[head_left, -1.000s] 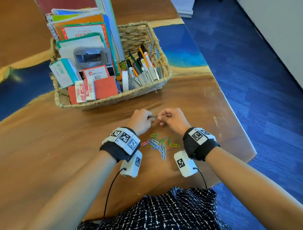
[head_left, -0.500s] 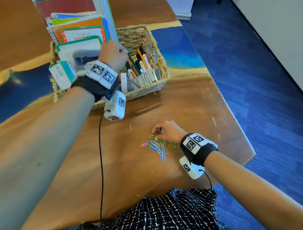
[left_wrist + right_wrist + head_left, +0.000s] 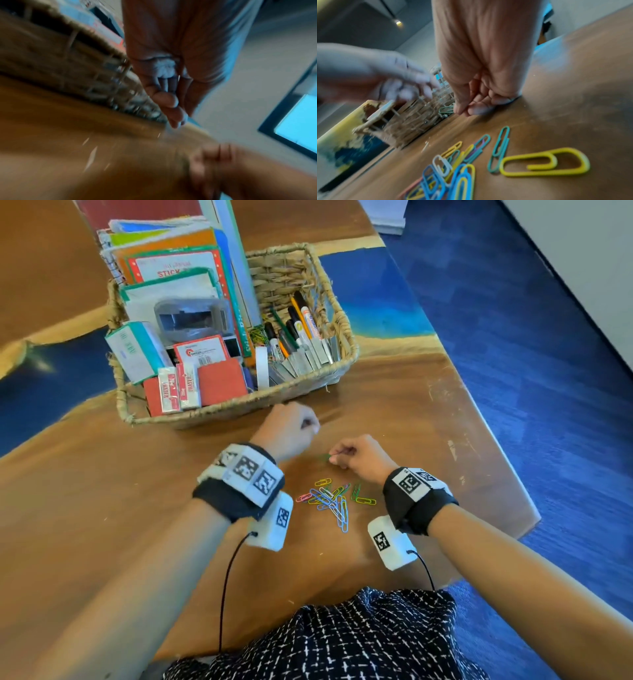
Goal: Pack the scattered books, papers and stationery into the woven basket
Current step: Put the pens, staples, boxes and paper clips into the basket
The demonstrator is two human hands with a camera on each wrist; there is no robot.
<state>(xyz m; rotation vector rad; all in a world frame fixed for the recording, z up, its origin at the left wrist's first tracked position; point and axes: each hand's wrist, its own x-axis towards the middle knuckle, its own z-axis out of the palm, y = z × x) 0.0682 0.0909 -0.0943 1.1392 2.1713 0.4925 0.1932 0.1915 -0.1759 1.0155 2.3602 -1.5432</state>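
Observation:
The woven basket (image 3: 239, 409) stands on the wooden table, packed with notebooks (image 3: 171, 265), markers (image 3: 301, 326), erasers and small boxes. A heap of coloured paper clips (image 3: 334, 499) lies on the table between my wrists. My right hand (image 3: 334, 457) pinches a green paper clip (image 3: 324, 457) just above the heap; the right wrist view shows that clip (image 3: 446, 109) at the fingertips of the right hand (image 3: 467, 109). My left hand (image 3: 310, 424) hovers near the basket's front wall with curled fingers. In the blurred left wrist view the left hand (image 3: 175, 108) shows nothing held.
The table's right edge (image 3: 479, 412) drops to a blue carpet. A yellow clip (image 3: 544, 163) and a teal clip (image 3: 500, 147) lie apart from the heap (image 3: 453, 169). The basket wall (image 3: 412, 121) is close behind both hands.
My left hand has come back from over the basket to the table beside the right hand. My right hand has lifted a green clip off the heap.

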